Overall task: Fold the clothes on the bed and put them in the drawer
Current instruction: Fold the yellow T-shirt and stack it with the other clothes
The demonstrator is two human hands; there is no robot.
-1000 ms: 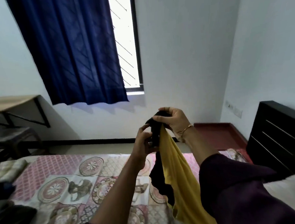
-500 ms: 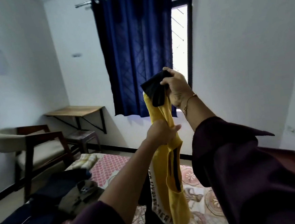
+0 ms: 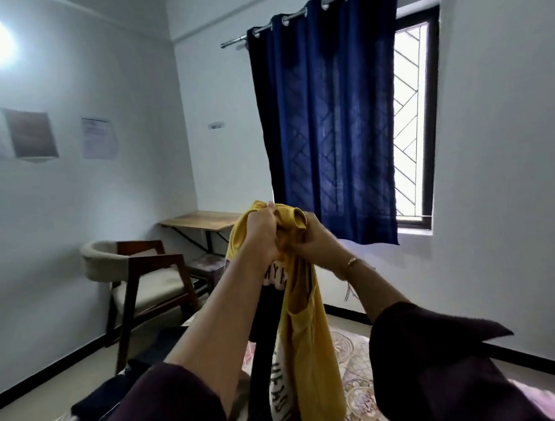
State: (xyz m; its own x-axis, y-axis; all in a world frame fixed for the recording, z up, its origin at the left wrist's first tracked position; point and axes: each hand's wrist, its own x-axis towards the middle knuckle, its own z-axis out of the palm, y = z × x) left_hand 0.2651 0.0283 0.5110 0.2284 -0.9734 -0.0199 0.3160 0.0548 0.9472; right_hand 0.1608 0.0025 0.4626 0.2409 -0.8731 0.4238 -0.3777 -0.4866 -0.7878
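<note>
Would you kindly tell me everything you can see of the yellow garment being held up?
The yellow garment looks like a soft knit T-shirt, mustard yellow with black panels and a pale band of dark lettering, only partly readable. It hangs bunched and unfolded, lifted above the patterned bed. The left hand and right hand both grip its gathered top edge, close together, so the fabric droops straight down between the forearms. Its lower end runs out of view.

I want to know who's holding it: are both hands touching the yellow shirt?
Touching. The head view shows the left hand and the right hand both gripping the bunched top of the yellow shirt.
</note>
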